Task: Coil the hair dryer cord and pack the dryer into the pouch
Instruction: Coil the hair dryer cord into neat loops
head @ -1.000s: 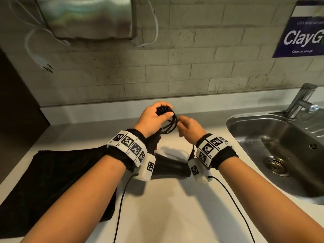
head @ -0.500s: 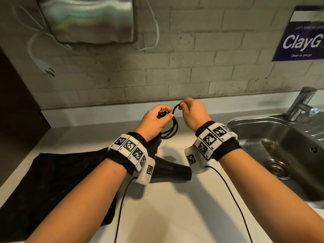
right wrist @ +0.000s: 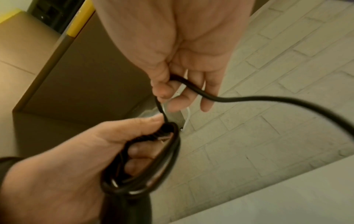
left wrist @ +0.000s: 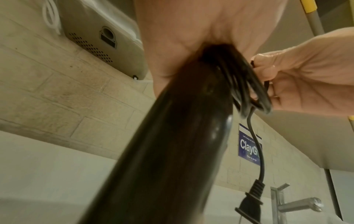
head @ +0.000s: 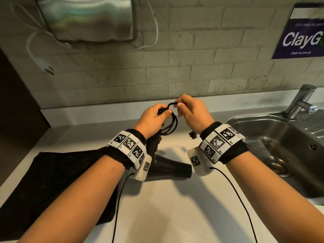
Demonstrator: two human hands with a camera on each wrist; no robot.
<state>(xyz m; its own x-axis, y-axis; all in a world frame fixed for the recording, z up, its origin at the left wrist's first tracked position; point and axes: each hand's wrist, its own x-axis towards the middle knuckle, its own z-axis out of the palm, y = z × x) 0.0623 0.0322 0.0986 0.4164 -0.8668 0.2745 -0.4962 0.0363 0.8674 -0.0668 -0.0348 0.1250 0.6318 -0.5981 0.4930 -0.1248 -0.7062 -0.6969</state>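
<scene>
The black hair dryer (head: 168, 168) stands on the counter with its barrel pointing right and its handle (left wrist: 172, 144) rising into my left hand (head: 154, 120). That hand grips the handle top together with several loops of black cord (head: 171, 126) (right wrist: 153, 178). My right hand (head: 191, 113) pinches the free cord (right wrist: 191, 87) between thumb and forefinger just above the loops. The plug (left wrist: 249, 203) dangles below the right wrist (head: 192, 135). A black pouch (head: 52, 181) lies flat on the counter at the left, partly under my left forearm.
A steel sink (head: 280, 146) with a tap (head: 301, 100) is set into the counter on the right. A metal hand dryer (head: 85, 18) hangs on the brick wall, with a white cord and plug (head: 43, 65) beside it. A blue sign (head: 301, 35) is at the upper right.
My right hand rose from low beside the coil up to the loops' top, bringing the free cord over. The left hand kept its grip on handle and loops.
</scene>
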